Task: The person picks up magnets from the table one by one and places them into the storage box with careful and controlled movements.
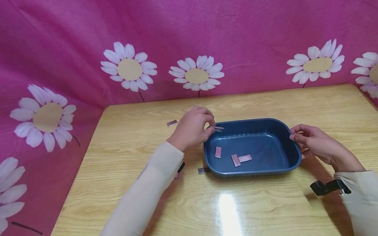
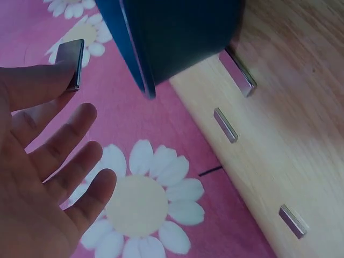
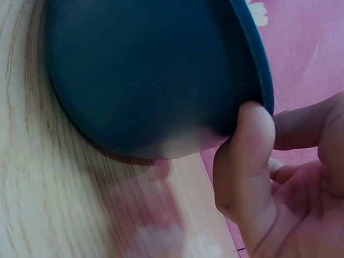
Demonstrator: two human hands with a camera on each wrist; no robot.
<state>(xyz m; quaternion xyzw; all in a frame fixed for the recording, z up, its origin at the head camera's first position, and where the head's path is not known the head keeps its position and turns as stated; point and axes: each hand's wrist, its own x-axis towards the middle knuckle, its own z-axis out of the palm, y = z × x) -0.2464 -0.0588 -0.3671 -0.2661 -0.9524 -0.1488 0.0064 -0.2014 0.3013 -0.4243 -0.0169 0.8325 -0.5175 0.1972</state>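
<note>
My left hand (image 1: 192, 128) pinches a small flat rectangular shiny piece (image 2: 73, 62) between thumb and index finger, over the left rim of a dark blue basin (image 1: 262, 127). The other fingers of that hand spread loosely in the left wrist view. At the basin's right end, my right hand (image 1: 318, 144) grips the rim with thumb and fingers. Inside the basin lie three similar pieces: one pinkish piece (image 1: 218, 152) alone at the left, and two near the middle, where an upright piece (image 1: 236, 160) meets a sideways piece (image 1: 245, 158).
On the wooden table (image 1: 268, 209), one loose piece (image 1: 172, 123) lies beyond my left hand. Another piece (image 1: 203, 170) sits by the basin's left front corner, and a third piece (image 1: 176, 176) is partly hidden by my left sleeve. Pink flowered cloth (image 1: 248, 23) stands behind the table.
</note>
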